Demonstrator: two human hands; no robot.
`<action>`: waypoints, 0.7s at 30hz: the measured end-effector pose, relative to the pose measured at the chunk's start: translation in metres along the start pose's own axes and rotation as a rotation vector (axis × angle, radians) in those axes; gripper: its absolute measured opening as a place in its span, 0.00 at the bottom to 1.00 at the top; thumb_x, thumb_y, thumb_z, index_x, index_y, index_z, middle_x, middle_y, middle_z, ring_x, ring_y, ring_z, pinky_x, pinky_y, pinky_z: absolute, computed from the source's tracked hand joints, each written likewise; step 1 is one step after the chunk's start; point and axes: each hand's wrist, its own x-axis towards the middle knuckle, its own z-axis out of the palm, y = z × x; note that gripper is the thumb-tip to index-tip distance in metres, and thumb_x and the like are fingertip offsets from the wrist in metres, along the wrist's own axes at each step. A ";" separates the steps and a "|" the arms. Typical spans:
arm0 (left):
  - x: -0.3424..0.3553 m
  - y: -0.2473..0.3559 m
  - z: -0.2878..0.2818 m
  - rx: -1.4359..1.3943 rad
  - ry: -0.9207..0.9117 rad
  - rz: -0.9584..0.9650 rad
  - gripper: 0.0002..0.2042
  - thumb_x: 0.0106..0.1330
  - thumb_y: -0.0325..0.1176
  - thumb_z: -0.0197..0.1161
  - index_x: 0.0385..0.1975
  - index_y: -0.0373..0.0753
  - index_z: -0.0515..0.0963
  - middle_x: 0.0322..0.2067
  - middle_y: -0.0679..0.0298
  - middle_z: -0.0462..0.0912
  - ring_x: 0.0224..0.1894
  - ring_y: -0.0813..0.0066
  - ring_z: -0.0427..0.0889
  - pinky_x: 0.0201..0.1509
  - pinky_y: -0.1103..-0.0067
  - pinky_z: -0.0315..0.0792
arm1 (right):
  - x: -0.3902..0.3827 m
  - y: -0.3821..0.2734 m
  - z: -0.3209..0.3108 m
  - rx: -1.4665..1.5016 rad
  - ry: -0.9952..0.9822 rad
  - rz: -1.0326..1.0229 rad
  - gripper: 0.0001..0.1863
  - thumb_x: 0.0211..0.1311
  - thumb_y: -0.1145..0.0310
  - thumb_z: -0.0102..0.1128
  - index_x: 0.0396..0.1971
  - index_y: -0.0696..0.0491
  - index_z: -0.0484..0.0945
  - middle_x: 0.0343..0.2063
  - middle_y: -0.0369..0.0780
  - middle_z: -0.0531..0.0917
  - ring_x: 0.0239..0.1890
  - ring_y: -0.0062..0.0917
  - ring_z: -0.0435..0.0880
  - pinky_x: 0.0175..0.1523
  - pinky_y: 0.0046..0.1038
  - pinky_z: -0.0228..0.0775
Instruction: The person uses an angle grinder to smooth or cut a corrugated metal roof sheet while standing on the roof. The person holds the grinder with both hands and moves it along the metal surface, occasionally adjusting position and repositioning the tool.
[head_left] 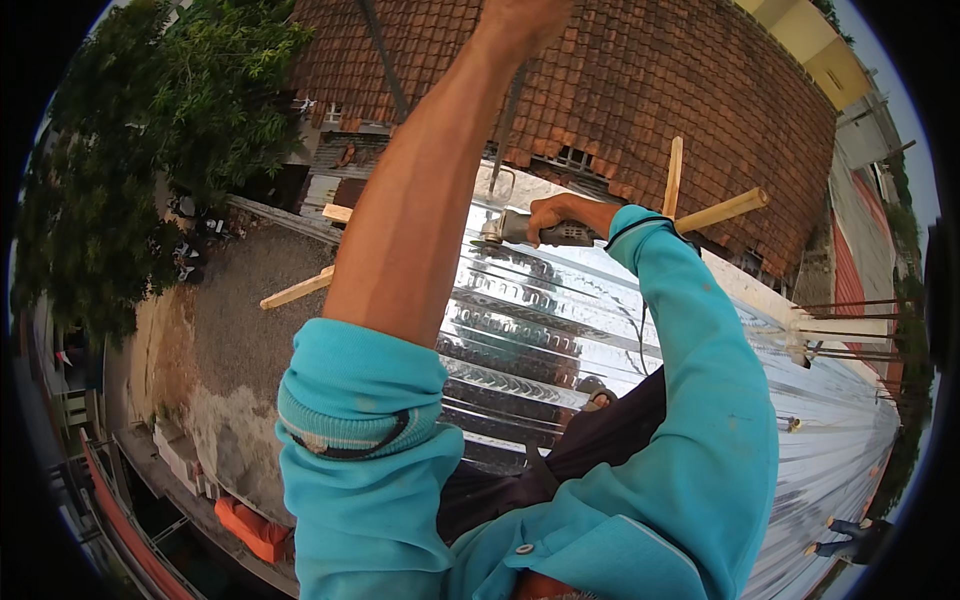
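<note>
My right hand (563,212) is wrapped round the body of an angle grinder (513,228). The grinder's head points left, close above shiny corrugated metal roofing (610,310) near its far edge. A dark cord hangs below the tool onto the sheet. My left hand (525,18) is raised to the upper edge of the picture, its fingers cut off from view. Just below that wrist runs a thin dark metal bar (512,115); whether the hand grips it cannot be seen. A bent metal loop (497,185) stands by the roof edge behind the grinder.
Wooden battens (722,210) stick out past the far roof edge, and another (298,288) juts out on the left above paved ground (240,300) far below. Beyond is a tiled roof (690,90). Rods (850,330) project at right. Another person's legs (845,538) show lower right.
</note>
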 end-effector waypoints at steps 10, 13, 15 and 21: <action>0.002 0.000 -0.004 0.102 -0.010 0.038 0.23 0.77 0.47 0.53 0.20 0.40 0.69 0.17 0.71 0.65 0.21 0.79 0.64 0.24 0.70 0.61 | 0.012 0.006 0.004 0.013 0.030 0.072 0.29 0.34 0.53 0.74 0.34 0.61 0.86 0.32 0.45 0.87 0.31 0.38 0.85 0.37 0.39 0.76; 0.000 -0.001 -0.007 0.139 0.010 0.053 0.23 0.77 0.48 0.53 0.20 0.39 0.69 0.17 0.70 0.65 0.21 0.79 0.64 0.25 0.70 0.61 | 0.008 -0.005 0.004 0.039 0.043 0.082 0.27 0.33 0.55 0.76 0.33 0.60 0.87 0.31 0.45 0.87 0.30 0.37 0.85 0.36 0.38 0.76; 0.000 -0.002 -0.007 0.155 0.017 0.062 0.23 0.77 0.48 0.53 0.20 0.39 0.69 0.17 0.70 0.65 0.21 0.78 0.63 0.25 0.69 0.61 | 0.006 -0.010 0.004 0.028 0.043 0.060 0.26 0.34 0.56 0.76 0.32 0.61 0.87 0.31 0.45 0.87 0.30 0.36 0.85 0.35 0.37 0.76; 0.007 -0.005 0.000 0.195 0.039 0.087 0.23 0.77 0.48 0.53 0.20 0.38 0.69 0.16 0.69 0.64 0.21 0.78 0.63 0.26 0.68 0.61 | 0.029 0.016 0.009 0.058 0.034 0.037 0.25 0.34 0.57 0.76 0.30 0.61 0.86 0.29 0.45 0.87 0.27 0.34 0.85 0.34 0.36 0.76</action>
